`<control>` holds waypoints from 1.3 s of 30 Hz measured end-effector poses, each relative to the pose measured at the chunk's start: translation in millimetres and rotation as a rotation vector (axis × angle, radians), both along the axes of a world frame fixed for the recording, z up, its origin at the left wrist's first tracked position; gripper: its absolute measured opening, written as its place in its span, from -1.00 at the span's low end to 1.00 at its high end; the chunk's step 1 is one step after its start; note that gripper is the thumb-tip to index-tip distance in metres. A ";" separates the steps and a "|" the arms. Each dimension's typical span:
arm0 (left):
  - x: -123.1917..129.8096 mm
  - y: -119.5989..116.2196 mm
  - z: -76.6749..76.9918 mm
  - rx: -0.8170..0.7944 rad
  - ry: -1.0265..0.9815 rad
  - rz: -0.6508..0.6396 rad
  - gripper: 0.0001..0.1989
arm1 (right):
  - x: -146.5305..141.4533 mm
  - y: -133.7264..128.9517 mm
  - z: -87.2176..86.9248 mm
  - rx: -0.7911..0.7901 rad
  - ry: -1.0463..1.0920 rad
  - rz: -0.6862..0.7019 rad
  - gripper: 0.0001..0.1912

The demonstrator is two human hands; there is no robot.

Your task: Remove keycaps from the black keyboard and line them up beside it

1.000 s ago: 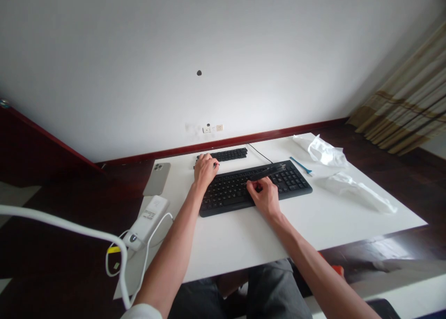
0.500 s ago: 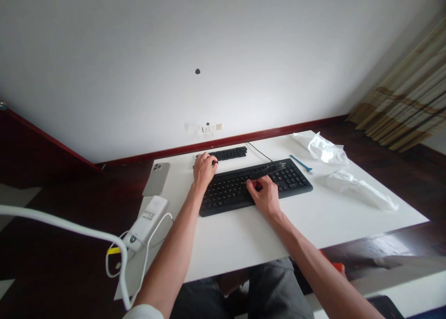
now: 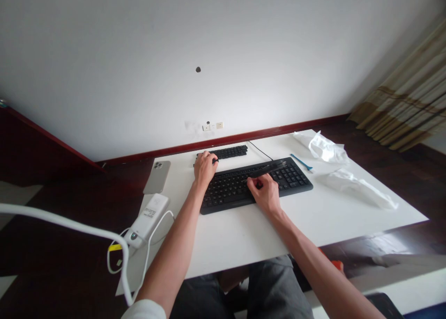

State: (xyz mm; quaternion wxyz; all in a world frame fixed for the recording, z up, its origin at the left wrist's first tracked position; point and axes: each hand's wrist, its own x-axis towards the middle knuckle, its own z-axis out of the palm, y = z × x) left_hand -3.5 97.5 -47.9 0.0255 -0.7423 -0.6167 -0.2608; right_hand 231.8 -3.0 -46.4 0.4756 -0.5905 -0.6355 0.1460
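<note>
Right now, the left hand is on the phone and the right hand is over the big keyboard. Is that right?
Not the phone: the head view shows the left hand at the black keys behind the big keyboard. The right hand is over that keyboard.

No text legible anywhere. White box (image 3: 143, 223), 8 o'clock: several short lines of dark print (image 3: 150, 211) on upper face, too small to read; fainter mark (image 3: 160, 199) toward its far end, at the box's own 1 o'clock, also undecipherable. Black keyboard (image 3: 226, 191), 4 o'clock of centre: pale legends on keys, individual characters not made out.
</note>
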 end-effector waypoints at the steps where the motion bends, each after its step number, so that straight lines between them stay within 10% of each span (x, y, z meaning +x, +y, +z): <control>1: -0.2 0.2 -0.2 -0.001 -0.002 0.002 -0.92 | 0.0 0.2 -0.5 0.002 0.000 -0.002 -0.68; 8: 8.3 -9.4 20.1 0.007 -0.127 -0.088 -0.94 | 0.0 1.2 -3.3 0.016 0.010 -0.008 -0.70; 16: 37.6 -74.0 44.6 -0.131 -0.295 -0.517 -0.85 | -0.1 0.3 -1.5 0.035 0.000 0.022 -0.70; 29: 43.7 -94.2 27.6 -0.105 -0.346 -0.460 -0.92 | -2.2 -6.2 3.4 0.081 -0.078 0.184 -0.88; 39: 32.2 -93.0 26.8 -0.089 -0.439 -0.400 -0.89 | 3.8 -7.0 3.9 -0.028 0.194 0.175 -0.58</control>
